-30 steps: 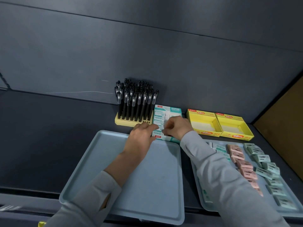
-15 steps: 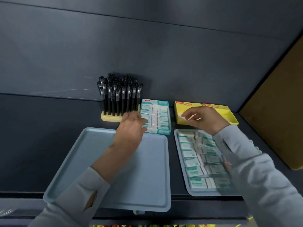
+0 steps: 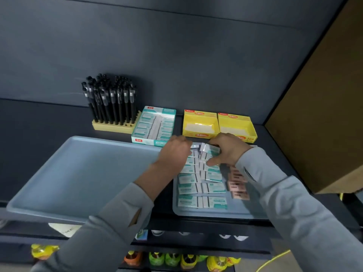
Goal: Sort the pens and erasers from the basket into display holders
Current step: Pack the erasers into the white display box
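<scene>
Long light-grey sleeves (image 3: pixel 306 209) with thumbhole cuffs, bare hands.

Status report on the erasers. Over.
Right grip pinching erasers at tray far end. Left grip beside it, hold unclear. Yellow boxes empty, path clear.

Black, silver-banded pens (image 3: pixel 112 99) in a cream holder (image 3: pixel 110 127) left of the left hand (image 3: pixel 174 152). Yellow boxes (image 3: pixel 200 114) beyond the right hand (image 3: pixel 227 152); teal-and-white erasers (image 3: pixel 202 188) under it, pink erasers (image 3: pixel 237 185) beside its wrist.
</scene>
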